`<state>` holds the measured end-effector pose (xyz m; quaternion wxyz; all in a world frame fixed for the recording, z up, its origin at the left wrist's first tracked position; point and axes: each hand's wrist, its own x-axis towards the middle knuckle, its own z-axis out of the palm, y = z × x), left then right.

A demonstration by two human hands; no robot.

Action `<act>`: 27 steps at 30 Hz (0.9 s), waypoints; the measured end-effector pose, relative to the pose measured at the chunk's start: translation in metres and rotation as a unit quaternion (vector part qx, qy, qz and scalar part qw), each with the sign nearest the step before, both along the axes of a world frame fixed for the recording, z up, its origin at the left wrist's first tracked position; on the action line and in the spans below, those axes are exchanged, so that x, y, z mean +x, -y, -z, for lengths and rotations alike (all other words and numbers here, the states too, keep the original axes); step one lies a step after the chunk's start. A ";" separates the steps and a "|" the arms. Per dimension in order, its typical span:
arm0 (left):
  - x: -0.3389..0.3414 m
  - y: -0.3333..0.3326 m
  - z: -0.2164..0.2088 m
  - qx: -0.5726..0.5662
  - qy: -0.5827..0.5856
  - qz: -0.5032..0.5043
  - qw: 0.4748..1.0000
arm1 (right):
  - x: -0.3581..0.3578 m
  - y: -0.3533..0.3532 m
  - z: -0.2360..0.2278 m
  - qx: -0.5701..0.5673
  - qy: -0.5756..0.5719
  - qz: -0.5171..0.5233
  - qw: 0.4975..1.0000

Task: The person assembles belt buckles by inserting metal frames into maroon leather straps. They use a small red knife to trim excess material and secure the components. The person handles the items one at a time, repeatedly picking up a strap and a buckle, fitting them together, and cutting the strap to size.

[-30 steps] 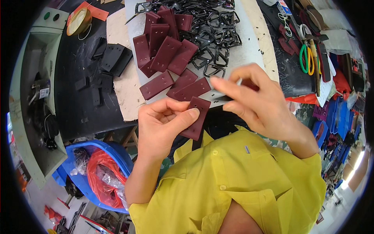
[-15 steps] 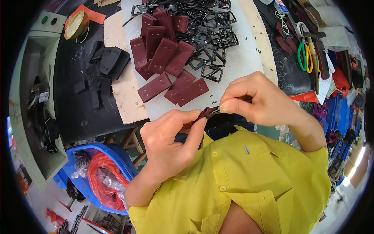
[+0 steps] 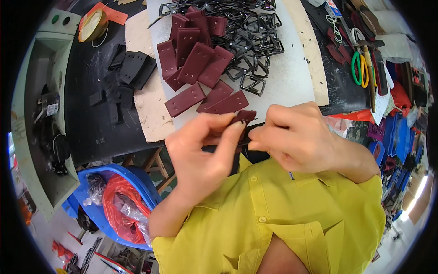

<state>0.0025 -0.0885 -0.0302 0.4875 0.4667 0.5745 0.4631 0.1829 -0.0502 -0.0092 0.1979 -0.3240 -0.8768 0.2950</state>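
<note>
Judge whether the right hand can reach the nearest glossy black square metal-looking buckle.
Likely yes: the right hand is close to the buckle, with only white board showing between. Whether it's holding anything is unclear.

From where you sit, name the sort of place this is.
Probably a small strap or leather-goods workshop: piled maroon pieces with punched holes, a heap of black buckles, and more punched black pieces alongside.
</note>
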 end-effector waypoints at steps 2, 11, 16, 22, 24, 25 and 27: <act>0.004 0.000 0.000 0.181 -0.209 0.046 0.960 | 0.003 -0.005 0.002 -0.089 -0.004 0.010 0.996; 0.019 -0.011 0.010 0.071 0.352 -0.130 0.924 | -0.026 -0.005 0.007 -0.450 -0.321 0.250 0.795; 0.002 -0.001 -0.009 -0.049 0.321 0.016 0.946 | -0.006 -0.018 0.006 -0.114 -0.155 0.159 0.968; -0.012 -0.008 -0.004 -0.156 0.218 -0.052 0.962 | 0.004 -0.014 0.001 0.120 -0.051 0.143 0.981; -0.010 -0.008 -0.005 -0.163 0.215 -0.050 0.962 | 0.013 -0.011 0.004 0.179 -0.032 0.094 0.979; -0.009 -0.007 -0.005 -0.167 0.214 -0.049 0.961 | 0.015 -0.009 0.006 0.200 -0.027 0.079 0.976; -0.007 -0.007 -0.006 -0.169 0.215 -0.052 0.960 | 0.016 -0.006 0.008 0.230 -0.017 0.059 0.971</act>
